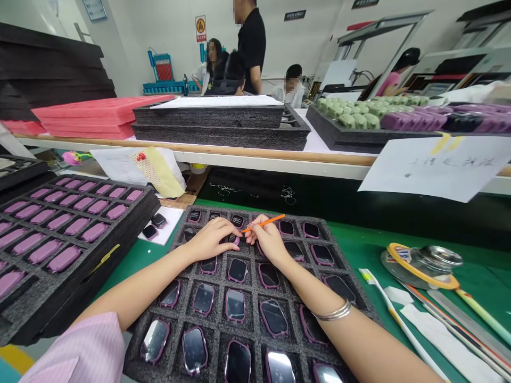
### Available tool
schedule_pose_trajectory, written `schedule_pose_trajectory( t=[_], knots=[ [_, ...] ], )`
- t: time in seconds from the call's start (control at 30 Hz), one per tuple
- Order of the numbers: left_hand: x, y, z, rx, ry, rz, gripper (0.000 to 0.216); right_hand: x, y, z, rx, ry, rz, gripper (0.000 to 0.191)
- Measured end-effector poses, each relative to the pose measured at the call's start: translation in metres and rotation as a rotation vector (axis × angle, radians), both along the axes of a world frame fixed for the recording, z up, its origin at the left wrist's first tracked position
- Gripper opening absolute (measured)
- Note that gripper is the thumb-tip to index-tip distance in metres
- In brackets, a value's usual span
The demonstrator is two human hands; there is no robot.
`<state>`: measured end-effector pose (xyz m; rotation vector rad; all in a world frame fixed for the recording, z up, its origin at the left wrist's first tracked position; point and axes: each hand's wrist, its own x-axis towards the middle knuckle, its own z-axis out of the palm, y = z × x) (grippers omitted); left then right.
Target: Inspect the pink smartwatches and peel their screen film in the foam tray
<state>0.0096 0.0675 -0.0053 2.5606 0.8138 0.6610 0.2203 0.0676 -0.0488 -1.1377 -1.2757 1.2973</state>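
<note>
My right hand (pixel 268 238) is closed around a thin orange stick (pixel 273 219), its lower end pointing left toward my other hand. With thumb and forefinger, my left hand (pixel 215 234) grips a small purple-framed watch case (pixel 237 241), mostly hidden by the fingers. The stick's tip meets or nearly meets this case; the exact contact is too small to tell. Both hands are over the far part of a black foam tray (pixel 217 308). Its compartments hold several dark-screened watches in purple frames, such as the watch (pixel 235 305) in the middle.
At left stands a stack of foam trays (pixel 115 266) with purple cases. Two small watch faces (pixel 150 231) lie on white paper. A toothbrush (pixel 383 292), a glass jar with a metal lid (pixel 439 259) and strip-like tools lie at right. A shelf edge (pixel 247 160) crosses ahead; people are beyond.
</note>
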Motion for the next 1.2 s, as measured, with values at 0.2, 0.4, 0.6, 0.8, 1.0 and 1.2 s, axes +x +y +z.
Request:
schedule_pose_trajectory(
  t=[0.2, 0.4, 0.6, 0.8, 1.0, 1.2],
  knots=[
    [0.001, -0.001, -0.002, -0.062, -0.021, 0.094, 0.048, -0.002, -0.002, 0.000, 0.013, -0.051, 0.018, 0.028],
    [0.001, -0.001, -0.004, -0.083, -0.017, 0.104, 0.050, -0.002, -0.003, 0.001, 0.028, -0.090, 0.022, 0.027],
    [0.001, 0.015, 0.007, -0.081, 0.017, 0.055, 0.049, -0.002, -0.001, 0.000, 0.031, -0.106, 0.025, 0.026],
    [0.022, 0.047, 0.013, 0.043, 0.125, 0.059, 0.023, -0.005, -0.001, 0.000, 0.045, -0.073, -0.006, 0.026],
    [0.025, 0.054, 0.007, 0.152, 0.193, 0.074, 0.029, -0.002, 0.003, 0.002, 0.088, 0.005, -0.108, 0.031],
    [0.010, 0.049, 0.004, 0.172, 0.131, 0.071, 0.030, -0.007, 0.025, 0.012, 0.089, 0.026, -0.172, 0.031]
  ],
)
